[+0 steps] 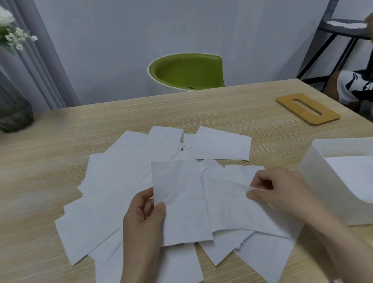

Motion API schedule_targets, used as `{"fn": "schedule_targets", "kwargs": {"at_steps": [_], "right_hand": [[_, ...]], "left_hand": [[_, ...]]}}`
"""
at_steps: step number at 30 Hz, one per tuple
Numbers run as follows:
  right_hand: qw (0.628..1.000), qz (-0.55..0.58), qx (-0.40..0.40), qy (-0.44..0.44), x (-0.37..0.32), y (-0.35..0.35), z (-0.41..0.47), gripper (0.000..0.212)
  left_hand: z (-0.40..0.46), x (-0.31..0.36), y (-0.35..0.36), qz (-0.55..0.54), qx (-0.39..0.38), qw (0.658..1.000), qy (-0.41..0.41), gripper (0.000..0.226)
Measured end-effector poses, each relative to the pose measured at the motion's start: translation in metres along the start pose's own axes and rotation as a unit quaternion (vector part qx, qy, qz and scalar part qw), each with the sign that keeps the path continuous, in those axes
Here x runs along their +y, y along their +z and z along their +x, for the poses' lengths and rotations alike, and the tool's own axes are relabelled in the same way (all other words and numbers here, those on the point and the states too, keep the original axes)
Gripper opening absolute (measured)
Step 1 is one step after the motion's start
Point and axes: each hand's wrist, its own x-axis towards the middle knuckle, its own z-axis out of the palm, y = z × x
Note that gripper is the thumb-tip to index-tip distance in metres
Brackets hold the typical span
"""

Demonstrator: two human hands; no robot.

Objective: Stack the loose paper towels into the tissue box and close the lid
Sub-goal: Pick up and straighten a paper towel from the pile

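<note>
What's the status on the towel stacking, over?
Left hand holds one paper towel; right hand pinches another. Tissue box open, lid lying apart. Loose towels scattered; nothing blocking.

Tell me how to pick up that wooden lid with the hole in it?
The wooden lid lies flat on the table, far right, apart from the tissue box. Probably best to come from above and pinch a long edge, or hook a finger through its slot, since it is thin and flat.

towels (pixel 137 173) mid table (pixel 17 192) | box (pixel 329 157) R | lid (pixel 307 108) behind box
</note>
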Motion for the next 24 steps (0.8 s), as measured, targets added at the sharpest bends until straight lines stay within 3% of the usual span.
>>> {"fn": "schedule_targets", "kwargs": {"at_steps": [5,8,10,13,17,24], "right_hand": [[0.991,0.105,0.057,0.065,0.01,-0.009,-0.004,0.024],[0.953,0.28,0.037,0.111,0.011,-0.012,-0.01,0.02],[0.935,0.329,0.001,0.136,0.011,-0.011,-0.02,0.016],[0.941,0.299,-0.038,0.152,0.013,-0.009,-0.03,0.011],[0.96,0.225,-0.029,0.164,0.013,-0.009,-0.027,0.01],[0.96,0.235,-0.026,0.149,0.015,-0.001,-0.025,0.011]], "left_hand": [[0.0,0.0,-0.001,-0.006,0.005,1.0,-0.001,0.03],[0.0,0.001,0.0,-0.006,0.006,1.0,-0.004,0.03],[-0.001,0.002,0.0,-0.005,0.005,1.0,-0.005,0.031],[-0.001,0.002,0.001,-0.003,0.005,1.0,-0.007,0.031],[-0.001,0.003,0.002,0.004,0.006,1.0,-0.009,0.033],[-0.002,0.005,0.002,0.002,0.006,1.0,-0.009,0.035]]}}
